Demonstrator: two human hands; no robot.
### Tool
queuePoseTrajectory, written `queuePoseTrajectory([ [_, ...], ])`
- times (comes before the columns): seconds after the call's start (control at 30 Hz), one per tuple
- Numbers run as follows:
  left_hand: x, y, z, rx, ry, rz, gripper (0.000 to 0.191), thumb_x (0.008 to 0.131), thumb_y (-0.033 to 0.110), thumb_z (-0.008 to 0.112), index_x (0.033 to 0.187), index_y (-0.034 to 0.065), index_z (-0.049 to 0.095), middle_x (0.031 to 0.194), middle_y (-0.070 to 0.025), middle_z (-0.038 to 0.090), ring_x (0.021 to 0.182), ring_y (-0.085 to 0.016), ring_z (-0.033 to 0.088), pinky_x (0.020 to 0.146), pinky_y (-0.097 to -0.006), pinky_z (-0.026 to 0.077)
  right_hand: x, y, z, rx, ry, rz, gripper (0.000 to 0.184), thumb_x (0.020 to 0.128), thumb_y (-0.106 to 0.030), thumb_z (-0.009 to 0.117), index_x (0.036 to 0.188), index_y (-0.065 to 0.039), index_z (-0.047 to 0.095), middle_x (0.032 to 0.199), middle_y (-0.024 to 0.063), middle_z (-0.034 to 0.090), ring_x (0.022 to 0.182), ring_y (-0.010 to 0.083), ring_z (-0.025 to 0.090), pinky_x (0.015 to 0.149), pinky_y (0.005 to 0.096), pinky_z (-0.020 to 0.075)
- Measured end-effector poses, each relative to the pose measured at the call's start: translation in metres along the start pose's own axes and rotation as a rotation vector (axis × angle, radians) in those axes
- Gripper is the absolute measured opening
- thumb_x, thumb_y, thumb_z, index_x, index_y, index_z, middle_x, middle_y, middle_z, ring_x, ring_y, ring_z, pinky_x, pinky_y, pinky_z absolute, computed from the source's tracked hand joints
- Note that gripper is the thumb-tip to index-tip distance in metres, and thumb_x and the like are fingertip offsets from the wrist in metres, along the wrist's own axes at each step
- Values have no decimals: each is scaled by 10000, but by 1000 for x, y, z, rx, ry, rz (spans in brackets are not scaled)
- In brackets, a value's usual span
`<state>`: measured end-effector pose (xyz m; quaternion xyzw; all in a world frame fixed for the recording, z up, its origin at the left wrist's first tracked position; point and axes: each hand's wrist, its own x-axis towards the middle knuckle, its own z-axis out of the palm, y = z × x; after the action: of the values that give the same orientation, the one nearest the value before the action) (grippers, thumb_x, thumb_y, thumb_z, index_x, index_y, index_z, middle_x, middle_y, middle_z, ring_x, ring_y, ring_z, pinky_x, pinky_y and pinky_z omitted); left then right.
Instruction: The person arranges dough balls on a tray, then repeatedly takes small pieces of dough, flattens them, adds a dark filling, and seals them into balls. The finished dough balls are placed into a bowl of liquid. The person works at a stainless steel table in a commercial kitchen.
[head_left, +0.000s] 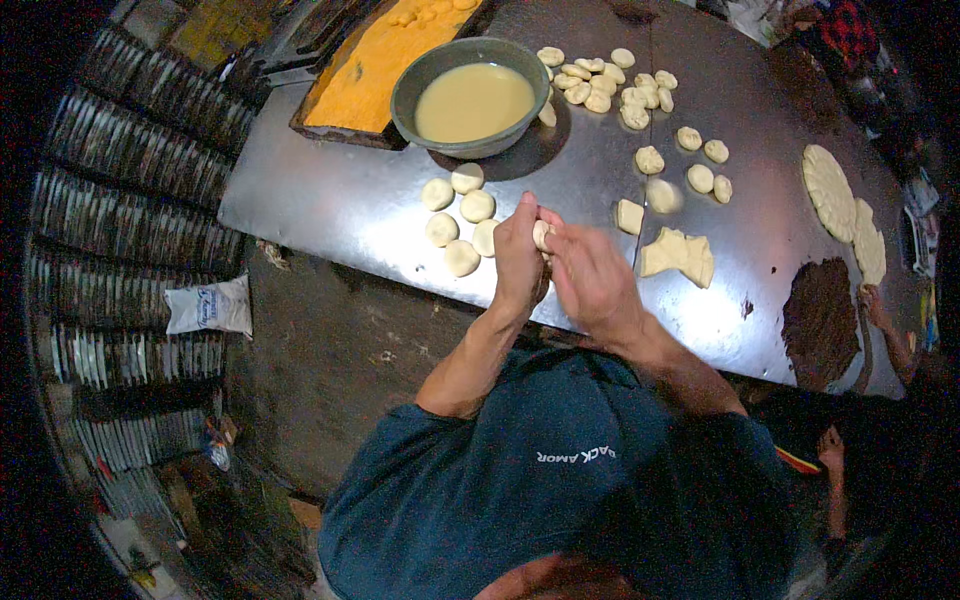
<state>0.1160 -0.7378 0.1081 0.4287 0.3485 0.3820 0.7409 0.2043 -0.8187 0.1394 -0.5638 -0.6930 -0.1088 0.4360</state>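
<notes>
Above the front edge of the metal table, my left hand (517, 259) and my right hand (598, 274) meet around a small dough piece (541, 235). Fingers hide much of it. Just left of my hands lie several smooth, flattened dough rounds (461, 257). A rough slab of dough (677, 256) is to the right, with a small square dough piece (629, 217) near it. Several rougher dough balls (700, 178) sit farther back. Beyond them is a loose group of flattened dough pieces (598, 82), some overlapping.
A bowl of pale liquid (466, 49) stands behind the rounds, beside a tray of orange crumbly material (367, 82). At the right are flat dough sheets (829, 191), a dark brown patch (820, 322) and another person's hand (874, 300). Stacked trays (135, 202) line the left, near a white bag (210, 306).
</notes>
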Motion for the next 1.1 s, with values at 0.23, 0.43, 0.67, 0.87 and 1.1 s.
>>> queuePoseTrajectory([
  [0.23,3,-22,41,-138,-36,-95,561,1006,487,241,957,43,579,808,-60,624,681,-129,573,505,-249,452,-17,55,-26,150,-195,308,227,762,-60,648,977,-33,583,961,116,583,745,272,601,654,347,519],
  [0.43,10,-22,41,312,-36,-3,444,1012,353,357,916,9,621,714,-19,581,580,-67,495,455,-227,370,-2,73,-30,366,-275,446,318,766,-40,633,1078,-45,576,1041,156,557,874,318,597,731,382,518],
  [0.67,12,-60,21,-81,68,-189,504,994,430,368,917,-15,591,690,-90,606,488,-131,540,430,-239,448,-34,40,-10,50,-376,193,307,776,22,591,1082,9,574,1083,164,540,981,325,558,805,388,497],
  [0.87,-20,-95,-44,386,-434,-630,478,964,405,455,1220,4,502,1047,-129,617,676,-180,653,471,-274,522,-138,57,-1,-13,-671,299,226,771,-191,587,960,-68,572,930,104,567,854,309,552,712,396,502],
  [1.1,-27,-64,-151,223,5,-441,343,969,260,499,1187,-2,544,1052,-117,642,816,-167,649,632,-259,530,-165,47,10,-326,-1095,477,319,723,-94,655,1037,-147,648,986,73,647,851,296,595,710,401,488],
])
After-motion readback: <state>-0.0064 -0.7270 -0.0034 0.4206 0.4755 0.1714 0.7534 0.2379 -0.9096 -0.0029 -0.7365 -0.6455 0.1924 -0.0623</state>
